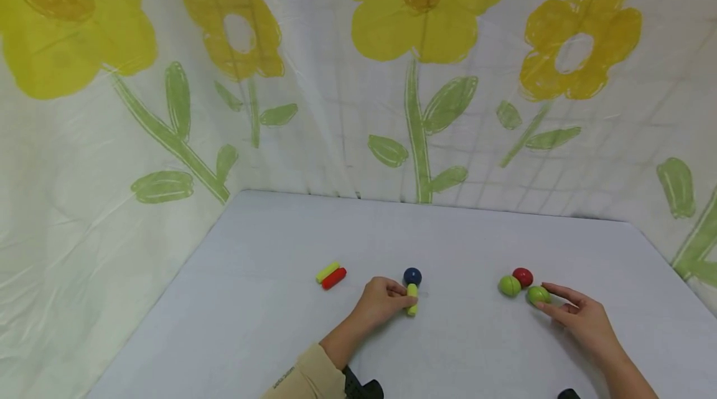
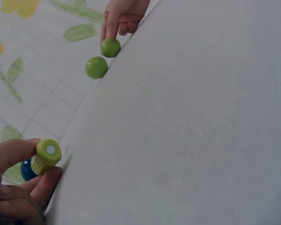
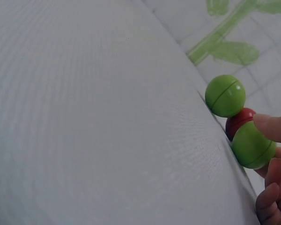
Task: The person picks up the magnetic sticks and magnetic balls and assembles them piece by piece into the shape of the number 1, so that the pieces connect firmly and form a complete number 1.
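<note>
A short, ribbed yellow-green stick is being pinched by the left hand, fingertips closed in on it, just beside a glossy dark blue ball. Over right, a shiny lime-green ball is being gripped by the right hand, thumb and fingers ball-width apart, near a glossy red ball on the white tabletop.

Desk open between blue ball and green balls; red ball, just behind, blocks the gap between them.
</note>
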